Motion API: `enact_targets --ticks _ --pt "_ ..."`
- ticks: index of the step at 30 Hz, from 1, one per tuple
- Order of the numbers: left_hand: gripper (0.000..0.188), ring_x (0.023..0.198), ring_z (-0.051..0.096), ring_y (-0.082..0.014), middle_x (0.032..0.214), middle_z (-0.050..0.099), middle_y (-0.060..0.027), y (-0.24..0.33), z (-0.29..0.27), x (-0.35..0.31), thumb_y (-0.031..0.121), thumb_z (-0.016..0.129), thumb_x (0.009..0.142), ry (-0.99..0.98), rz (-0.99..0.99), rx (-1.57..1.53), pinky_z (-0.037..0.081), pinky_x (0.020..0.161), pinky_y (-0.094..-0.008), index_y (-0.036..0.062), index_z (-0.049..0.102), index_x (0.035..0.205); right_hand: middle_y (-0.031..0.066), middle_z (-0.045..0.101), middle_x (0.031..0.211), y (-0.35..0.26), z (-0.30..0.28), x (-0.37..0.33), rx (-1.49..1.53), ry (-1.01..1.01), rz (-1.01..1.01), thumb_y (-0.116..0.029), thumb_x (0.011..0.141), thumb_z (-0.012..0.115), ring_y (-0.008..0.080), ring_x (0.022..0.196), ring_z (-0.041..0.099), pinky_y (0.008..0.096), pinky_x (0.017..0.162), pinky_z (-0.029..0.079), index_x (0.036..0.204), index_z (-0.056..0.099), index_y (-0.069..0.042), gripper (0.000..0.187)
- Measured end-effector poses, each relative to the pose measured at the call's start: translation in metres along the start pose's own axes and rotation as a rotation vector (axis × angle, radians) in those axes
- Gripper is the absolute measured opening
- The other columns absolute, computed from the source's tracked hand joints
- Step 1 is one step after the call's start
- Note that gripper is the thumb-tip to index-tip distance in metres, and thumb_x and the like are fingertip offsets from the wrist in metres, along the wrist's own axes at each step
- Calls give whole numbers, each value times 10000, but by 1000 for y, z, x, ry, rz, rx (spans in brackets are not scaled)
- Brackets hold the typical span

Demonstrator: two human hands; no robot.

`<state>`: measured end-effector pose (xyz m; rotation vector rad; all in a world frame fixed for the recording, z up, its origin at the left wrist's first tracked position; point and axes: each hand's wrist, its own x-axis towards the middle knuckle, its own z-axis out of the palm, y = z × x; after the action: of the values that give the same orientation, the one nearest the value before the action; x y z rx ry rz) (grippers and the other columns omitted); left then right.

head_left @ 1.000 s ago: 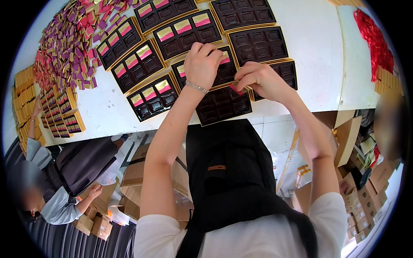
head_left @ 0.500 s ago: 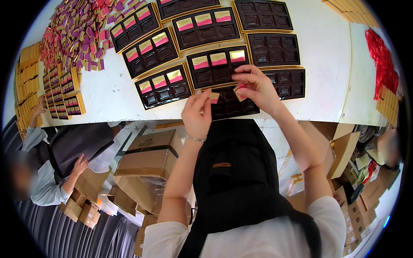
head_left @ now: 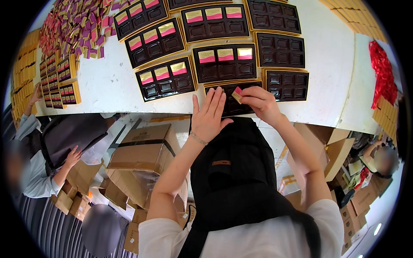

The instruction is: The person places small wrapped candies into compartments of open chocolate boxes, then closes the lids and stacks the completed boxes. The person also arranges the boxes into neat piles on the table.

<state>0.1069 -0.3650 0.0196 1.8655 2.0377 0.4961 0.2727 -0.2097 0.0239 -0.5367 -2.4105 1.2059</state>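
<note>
Right hand (head_left: 264,103) is pinching tilted pink-and-gold piece (head_left: 236,95); black tray (head_left: 233,108) is lying beneath grip; left hand (head_left: 208,118), leftward, is lying splayed, grasping nothing visible; fingertip-only hold could be risking a drop

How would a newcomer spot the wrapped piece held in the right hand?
On the white table, find the dark tray nearest the black apron, partly covered by the left hand. Over that tray is the small pink-and-gold wrapped piece, pinched by the right hand. Being held and tilted sets it apart from the similar pieces lying in the trays beyond.
</note>
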Motion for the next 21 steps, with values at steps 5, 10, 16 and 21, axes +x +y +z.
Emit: enact_targets --ticks 5,10,16,21 --pt "847 1392 351 -264 1486 398 -106 -8 6 -1 436 736 709 -73 59 150 160 1108 -642 23 447 1389 85 650 977 7 0 1 105 4 48 101 651 697 278 918 634 351 774 529 870 664 -13 248" --pt "818 1390 356 -256 1489 399 -93 -10 11 -2 427 723 732 -48 43 121 145 1105 -652 28 449 1391 115 621 976 -17 3 -1 -231 97 -70 27 657 657 289 868 624 350 737 537 932 645 19 275" --pt "785 1396 351 -252 1491 400 -89 -10 12 -3 437 698 758 -82 23 127 127 1105 -658 38 460 1391 121 610 956 -25 34 1 -420 67 -150 -83 651 669 263 822 602 348 682 524 991 663 29 358" --pt "796 1394 352 -257 1489 403 -93 -11 17 -3 411 722 730 -34 32 115 131 1099 -668 48 465 1390 129 551 1270 -32 45 -15 -593 -36 -8 -280 772 647 268 1199 508 427 995 396 1221 575 17 543"
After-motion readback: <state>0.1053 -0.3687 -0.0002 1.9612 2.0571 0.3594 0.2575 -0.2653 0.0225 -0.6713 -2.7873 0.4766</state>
